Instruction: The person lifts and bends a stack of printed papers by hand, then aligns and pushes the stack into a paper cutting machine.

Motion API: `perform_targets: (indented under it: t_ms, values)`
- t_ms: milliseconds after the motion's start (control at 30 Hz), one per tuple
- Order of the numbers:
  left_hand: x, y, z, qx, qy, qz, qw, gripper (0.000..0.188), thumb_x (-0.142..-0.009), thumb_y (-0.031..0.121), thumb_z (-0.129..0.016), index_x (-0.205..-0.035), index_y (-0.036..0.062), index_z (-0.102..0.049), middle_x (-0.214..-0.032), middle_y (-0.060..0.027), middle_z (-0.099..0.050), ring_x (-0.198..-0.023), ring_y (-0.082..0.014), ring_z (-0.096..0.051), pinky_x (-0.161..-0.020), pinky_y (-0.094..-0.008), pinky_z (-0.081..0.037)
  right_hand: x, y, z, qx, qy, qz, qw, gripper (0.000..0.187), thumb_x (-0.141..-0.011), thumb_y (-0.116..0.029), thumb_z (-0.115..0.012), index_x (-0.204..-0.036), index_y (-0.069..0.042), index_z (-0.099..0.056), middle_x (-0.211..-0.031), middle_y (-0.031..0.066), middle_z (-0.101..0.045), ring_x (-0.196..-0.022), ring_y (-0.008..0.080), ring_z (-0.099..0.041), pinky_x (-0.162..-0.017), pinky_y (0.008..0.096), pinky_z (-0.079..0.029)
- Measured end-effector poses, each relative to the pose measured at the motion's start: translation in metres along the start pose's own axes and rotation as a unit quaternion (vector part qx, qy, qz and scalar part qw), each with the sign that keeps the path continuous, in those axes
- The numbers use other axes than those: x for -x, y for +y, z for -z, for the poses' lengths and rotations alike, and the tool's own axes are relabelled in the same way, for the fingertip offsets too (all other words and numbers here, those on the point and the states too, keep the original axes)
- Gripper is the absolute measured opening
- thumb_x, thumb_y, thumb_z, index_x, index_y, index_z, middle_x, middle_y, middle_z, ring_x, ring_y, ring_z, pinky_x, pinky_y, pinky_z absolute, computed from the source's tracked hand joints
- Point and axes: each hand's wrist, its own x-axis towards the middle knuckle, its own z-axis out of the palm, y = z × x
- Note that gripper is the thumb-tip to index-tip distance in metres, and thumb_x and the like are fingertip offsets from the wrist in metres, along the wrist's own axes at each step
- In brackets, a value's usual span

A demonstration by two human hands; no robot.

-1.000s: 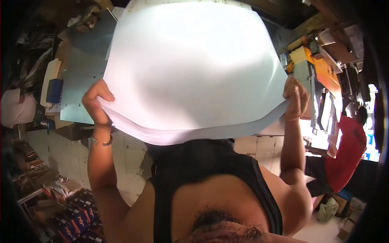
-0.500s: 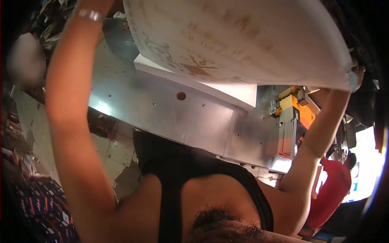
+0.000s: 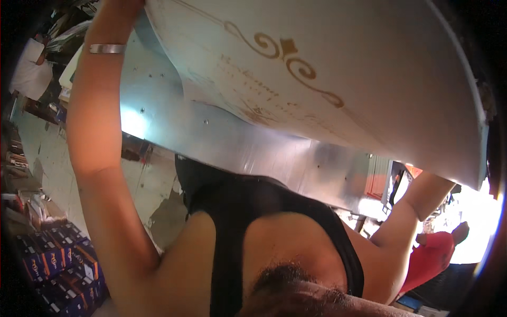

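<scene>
The thick stack of large white paper sheets with gold scrollwork printed on the underside (image 3: 327,79) had gone from chest height a second earlier to well overhead, tilted so its printed face now filled the upper right of the view. That rise bared the flat grey metal table (image 3: 253,148) beneath it, which the stack had mostly covered. Both arms were raised wide apart. The left hand (image 3: 122,4) met the stack's left edge at the top of the view, its grip cut off there; the right hand was hidden behind the sheets, so its hold could not be told. Blue cartons (image 3: 58,264) sat on the floor, near left.
</scene>
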Motion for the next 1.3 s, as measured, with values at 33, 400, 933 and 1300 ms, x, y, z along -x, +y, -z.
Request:
perform_targets:
  t_ms: [33, 400, 933, 1300]
  values:
    - [-0.026, 0.0, 0.041, 0.09, 0.0, 0.025, 0.996, 0.068, -0.1, 0.06, -0.027, -0.123, 0.0021, -0.054, -0.115, -0.0153, -0.063, -0.104, -0.0274, -0.061, -0.095, -0.0395, -0.049, 0.005, -0.019, 0.001, -0.018, -0.032, -0.004, 0.999, 0.051, -0.1, -0.053, -0.036, -0.098, -0.004, -0.052, -0.097, 0.0096, -0.053, -0.098, 0.0239, -0.049, -0.09, 0.0404, -0.039]
    - [-0.057, -0.02, 0.018, -0.101, 0.244, 0.003, 0.965, 0.067, -0.097, 0.064, -0.03, -0.114, 0.0071, -0.061, -0.095, -0.0055, -0.067, -0.091, -0.0192, -0.063, -0.077, -0.0331, -0.052, 0.031, 0.016, 0.005, 0.062, 0.362, -0.051, 0.929, 0.061, -0.098, -0.063, -0.033, -0.081, -0.007, -0.051, -0.085, 0.0066, -0.055, -0.082, 0.0187, -0.053, -0.086, 0.0364, -0.045]
    - [0.095, -0.097, 0.078, -0.378, 0.081, 0.126, 0.913, 0.049, -0.084, 0.021, -0.073, -0.125, -0.0016, -0.057, -0.11, -0.0085, -0.067, -0.102, -0.0161, -0.059, -0.089, -0.0304, -0.046, 0.24, 0.136, -0.019, 0.022, 0.265, -0.082, 0.96, 0.061, -0.076, -0.022, -0.08, -0.123, 0.005, -0.052, -0.114, 0.0095, -0.061, -0.105, 0.0187, -0.057, -0.092, 0.0342, -0.045]
    - [0.142, -0.116, 0.113, -0.257, 0.156, 0.009, 0.954, 0.053, -0.091, 0.02, -0.064, -0.136, 0.0007, -0.044, -0.12, -0.0042, -0.055, -0.109, -0.0123, -0.053, -0.094, -0.0294, -0.044, 0.272, 0.146, -0.006, 0.028, 0.333, -0.065, 0.94, 0.048, -0.092, -0.029, -0.067, -0.124, 0.003, -0.053, -0.117, 0.0112, -0.061, -0.103, 0.0211, -0.061, -0.09, 0.035, -0.048]
